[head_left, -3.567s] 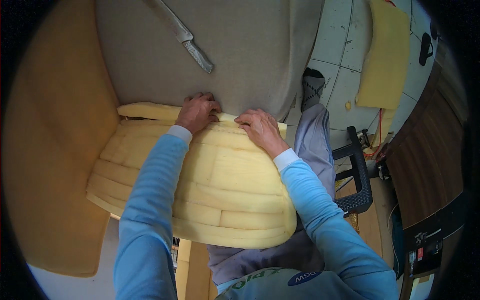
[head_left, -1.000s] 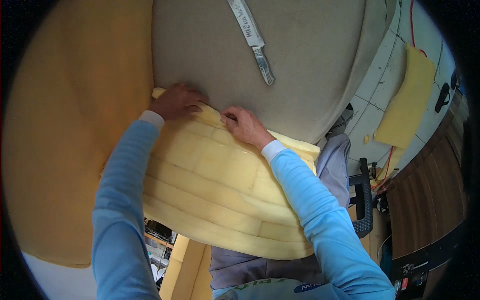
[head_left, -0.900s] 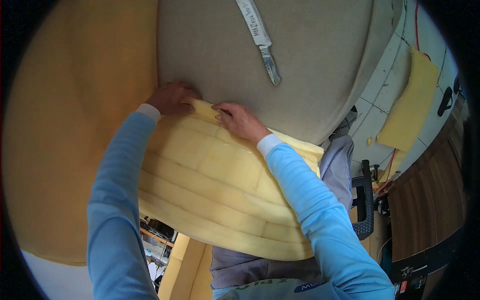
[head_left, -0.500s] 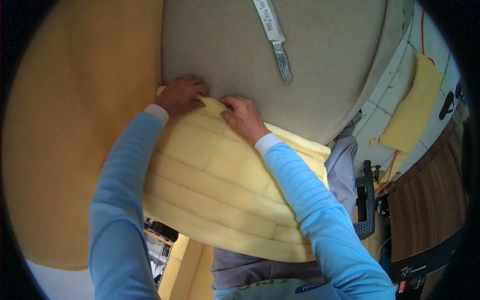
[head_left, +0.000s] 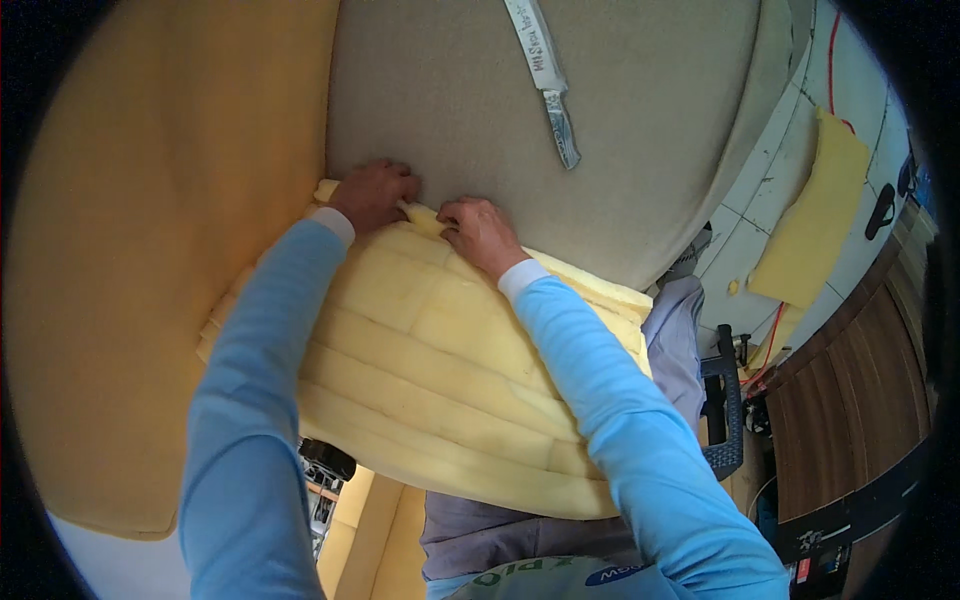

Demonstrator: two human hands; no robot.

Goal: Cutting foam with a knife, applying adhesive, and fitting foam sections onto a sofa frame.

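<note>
A thick yellow foam pad (head_left: 440,335) with lengthwise seams lies across the front of a grey-brown cushion (head_left: 430,110) and over my lap. My left hand (head_left: 378,194) is closed on the pad's far edge, close to a tan upholstered panel (head_left: 170,220). Just to its right, my right hand (head_left: 482,232) pinches the same edge with bent fingers. A narrow fold of foam shows between the hands. Some fingertips are hidden behind it. Beyond the hands, a kitchen knife (head_left: 545,75) with a patterned handle lies on the cushion, touched by neither hand.
On the tiled floor to the right lie a yellow foam offcut (head_left: 815,215), a black sandal (head_left: 881,212) and a red cord (head_left: 832,60). A black plastic frame (head_left: 732,400) and a brown wood-grain panel (head_left: 850,390) stand at the lower right.
My left forearm has shifted slightly right, and more of the foam pad shows left of it. Both hands stay at the pad's far edge. The whole view has moved a little.
</note>
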